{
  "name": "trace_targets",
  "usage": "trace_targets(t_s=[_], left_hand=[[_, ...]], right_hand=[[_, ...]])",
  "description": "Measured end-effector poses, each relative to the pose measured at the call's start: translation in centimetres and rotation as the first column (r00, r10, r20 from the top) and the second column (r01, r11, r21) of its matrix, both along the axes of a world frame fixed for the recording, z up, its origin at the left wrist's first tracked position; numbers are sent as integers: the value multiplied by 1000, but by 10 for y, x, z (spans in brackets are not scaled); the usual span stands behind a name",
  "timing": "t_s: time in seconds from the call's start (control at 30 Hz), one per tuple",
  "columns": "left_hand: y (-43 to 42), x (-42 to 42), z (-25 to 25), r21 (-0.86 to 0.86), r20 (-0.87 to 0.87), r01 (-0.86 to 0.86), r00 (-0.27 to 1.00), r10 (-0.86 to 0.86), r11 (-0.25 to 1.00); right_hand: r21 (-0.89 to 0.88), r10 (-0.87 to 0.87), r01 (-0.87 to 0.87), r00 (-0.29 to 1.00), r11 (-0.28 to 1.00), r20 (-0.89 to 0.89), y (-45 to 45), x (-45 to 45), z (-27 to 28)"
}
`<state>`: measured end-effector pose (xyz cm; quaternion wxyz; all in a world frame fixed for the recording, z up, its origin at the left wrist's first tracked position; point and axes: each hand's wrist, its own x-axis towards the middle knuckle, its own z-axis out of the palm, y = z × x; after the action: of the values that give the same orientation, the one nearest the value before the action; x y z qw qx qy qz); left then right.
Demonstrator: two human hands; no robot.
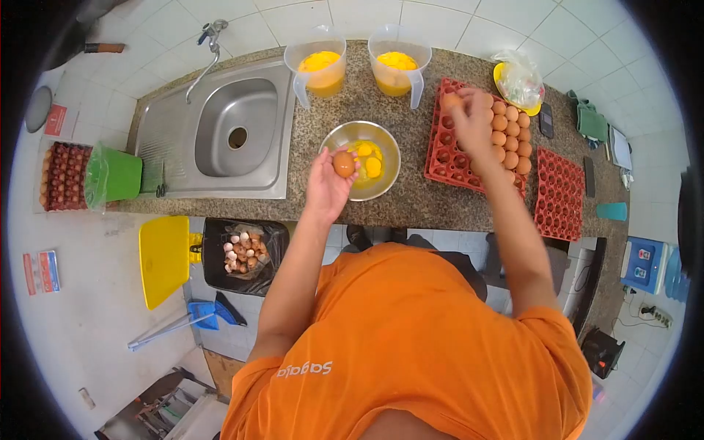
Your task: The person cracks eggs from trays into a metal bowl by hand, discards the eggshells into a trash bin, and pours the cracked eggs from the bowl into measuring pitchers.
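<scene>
While the left hand (328, 188) cradles a brown egg (344, 164) over a metal bowl (389, 173), the right hand (474, 130) grips a second egg (450, 102) at a red tray (440, 155); both on a speckled tabletop (308, 128).

Right hand (473, 128): blurred, partly covering a tan egg (451, 101) and the red tray (438, 147).
Left hand (328, 192): fingers partly hidden behind a brown egg (344, 165).
Shoes (358, 236): partly obscured beneath the countertop (411, 209).
Water bottle (676, 275): cropped by the dark lens edge.
Wall sign (49, 271): print too small to read.
</scene>
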<state>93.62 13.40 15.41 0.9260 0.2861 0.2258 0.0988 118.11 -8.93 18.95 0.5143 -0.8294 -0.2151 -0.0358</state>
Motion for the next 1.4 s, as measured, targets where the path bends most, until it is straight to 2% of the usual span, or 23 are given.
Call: trace_targets(t_s=[0.1, 0.17, 0.23, 0.33, 0.4, 0.5, 0.6, 0.7, 0.73, 0.8, 0.83, 0.9, 0.93, 1.0, 1.03, 1.07, 1.1, 1.13, 1.27, 1.3, 1.33, 1.37, 1.4], left_hand=[[-13, 19, -14, 23, 20, 19, 1000, -19, 1000], [-25, 25, -12, 60, -9, 36, 999, -36, 998], [-25, 22, -20, 35, -2, 79, 997, -79, 996], [-14, 11, -38, 419, -236, 179, 968, -84, 890], [-4, 8, -29, 667, -176, 234, 972, -155, 707], [11, 8, -27, 869, -194, 263, 960, -201, 418], [19, 12, -18, 923, -255, 284, 957, -142, 260], [21, 15, -15, 927, -276, 291, 956, -97, 236], [21, 15, -11, 927, -277, 291, 957, -91, 238], [24, 13, -2, 930, -363, 359, 931, -37, -85], [24, 12, 2, 890, -398, 386, 917, -1, -242], [25, 9, -2, 932, -309, 303, 951, -4, -198], [25, 10, -3, 951, -260, 255, 966, -3, -177], [13, 13, 0, 916, -248, 247, 968, -38, 316], [7, 14, 0, 809, -237, 228, 970, -55, 541], [6, 15, -4, 569, -198, 238, 969, -150, 787], [7, 15, -12, 258, -131, 250, 966, -222, 933], [9, 12, -20, -83, -43, 256, 965, -260, 963], [14, -25, -33, -284, 64, 131, 991, -118, 950], [18, -45, -29, -336, 123, 86, 991, -47, 938], [25, -69, -25, -384, 182, 42, 983, 31, 922], [34, -96, -20, -368, 271, -32, 952, 140, 929], [46, -126, -20, -355, 259, -159, 930, 260, 921]], right_hand=[[281, 227, -212, 974, 936, -18, 43, -89, -35], [3, 359, -366, 914, 931, 187, 60, -127, -56], [145, 370, -355, 925, 923, -88, 66, -132, -78], [368, 428, -270, 774, 890, -467, 71, -125, -82], [398, 480, -269, 527, 877, -701, 67, -112, -75], [434, 583, -421, 346, 796, -735, 63, -103, -66], [363, 582, -458, 580, 812, -570, 65, -111, -64], [29, 509, -542, 768, 840, -388, 67, -105, -75], [-43, 551, -573, 804, 818, -224, 65, -104, -71], [-203, 617, -590, 778, 782, 116, 58, -97, -60], [-232, 615, -578, 776, 783, 143, 56, -95, -58], [-290, 612, -551, 767, 783, 196, 52, -92, -54], [-162, 561, -546, 825, 822, 71, 51, -93, -47], [83, 467, -460, 861, 884, -201, 53, -101, -32], [38, 455, -454, 883, 890, -114, 56, -105, -30], [-8, 444, -445, 896, 896, -24, 60, -108, -28], [-51, 437, -435, 897, 899, 66, 61, -110, -27], [-78, 477, -472, 875, 878, 79, 61, -111, -23], [-89, 667, -662, 729, 744, 152, 70, -81, -4], [-62, 599, -597, 800, 800, 36, 66, -70, 20], [-229, 435, -401, 892, 887, 125, 57, -50, 24], [-269, 373, -363, 928, 892, -15, 48, -8, 17], [-521, 252, -131, 953, 843, 168, 32, 25, 12]])
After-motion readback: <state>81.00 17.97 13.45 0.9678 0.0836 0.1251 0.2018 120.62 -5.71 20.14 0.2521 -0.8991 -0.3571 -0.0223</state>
